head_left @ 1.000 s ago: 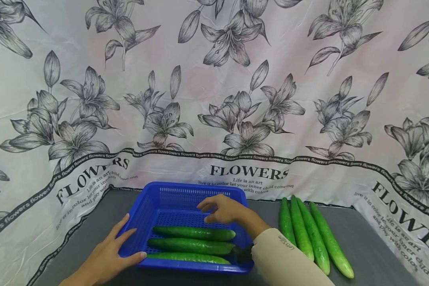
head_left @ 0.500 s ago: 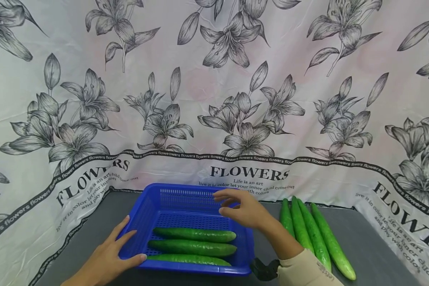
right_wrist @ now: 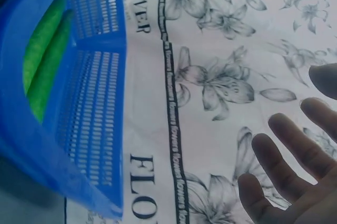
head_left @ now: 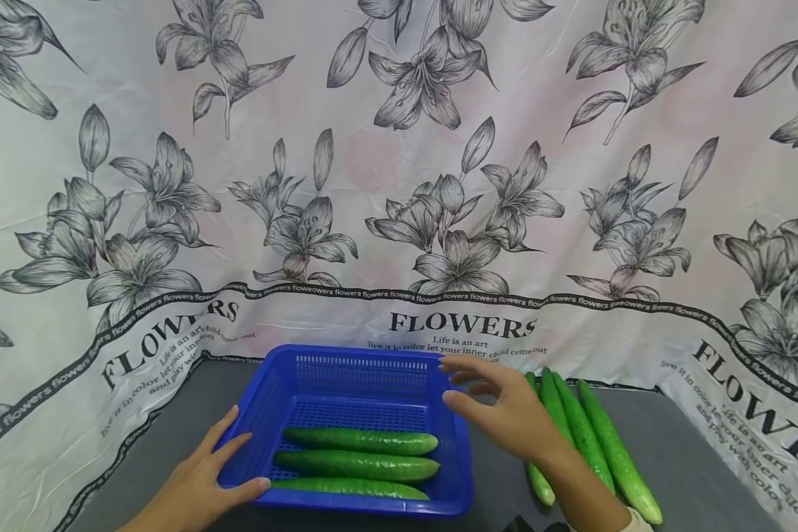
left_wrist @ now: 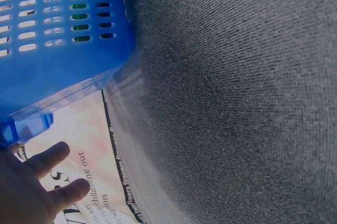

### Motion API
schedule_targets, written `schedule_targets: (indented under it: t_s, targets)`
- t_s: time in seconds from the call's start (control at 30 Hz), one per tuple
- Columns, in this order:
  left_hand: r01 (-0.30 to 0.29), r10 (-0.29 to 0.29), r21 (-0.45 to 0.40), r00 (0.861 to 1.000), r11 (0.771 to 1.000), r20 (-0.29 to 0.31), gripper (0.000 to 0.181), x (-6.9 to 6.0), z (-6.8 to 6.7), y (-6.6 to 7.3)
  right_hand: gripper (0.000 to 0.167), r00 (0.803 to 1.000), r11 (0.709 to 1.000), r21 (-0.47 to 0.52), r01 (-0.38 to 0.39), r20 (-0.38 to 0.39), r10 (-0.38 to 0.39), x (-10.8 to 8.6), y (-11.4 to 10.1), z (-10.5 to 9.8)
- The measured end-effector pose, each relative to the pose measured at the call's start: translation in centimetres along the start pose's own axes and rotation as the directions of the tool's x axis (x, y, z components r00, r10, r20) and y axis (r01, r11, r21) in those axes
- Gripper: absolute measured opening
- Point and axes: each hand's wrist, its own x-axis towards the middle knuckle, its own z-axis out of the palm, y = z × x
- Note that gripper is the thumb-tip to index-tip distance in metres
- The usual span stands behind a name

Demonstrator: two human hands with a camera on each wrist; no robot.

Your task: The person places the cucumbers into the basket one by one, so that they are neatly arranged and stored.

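Three green cucumbers point(head_left: 356, 465) lie side by side across the floor of a blue plastic basket point(head_left: 366, 506) in the head view. My left hand point(head_left: 196, 476) rests with spread fingers on the basket's left rim, its thumb at the front left corner. Two straight fingers of that left hand point(left_wrist: 26, 187) appear beside the basket's wall in the left wrist view. Above the basket's right edge hovers my right hand point(head_left: 505, 410), holding nothing, its fingers loosely bent. The right wrist view shows those fingers point(right_wrist: 284, 174) apart from the basket.
Several more cucumbers point(head_left: 615, 443) lie on the dark grey tabletop point(head_left: 678, 458) to the right of the basket, partly behind my right forearm. A white cloth point(head_left: 319, 318) with printed lilies hangs behind the table and along its sides.
My right hand has moved right, from over the inside of the basket to its right edge, toward the cucumbers on the table. The left hand and the basketed cucumbers stay put.
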Motion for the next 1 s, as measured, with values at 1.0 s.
schedule_targets:
  t_s: [1.0]
  targets:
    - [0.002, -0.001, -0.018, 1.000, 1.000, 0.019, 0.079, 0.2, -0.1, 0.0, 0.046, 0.971, 0.944, -0.301, -0.131, -0.232, 0.060, -6.6, 0.6, -8.2]
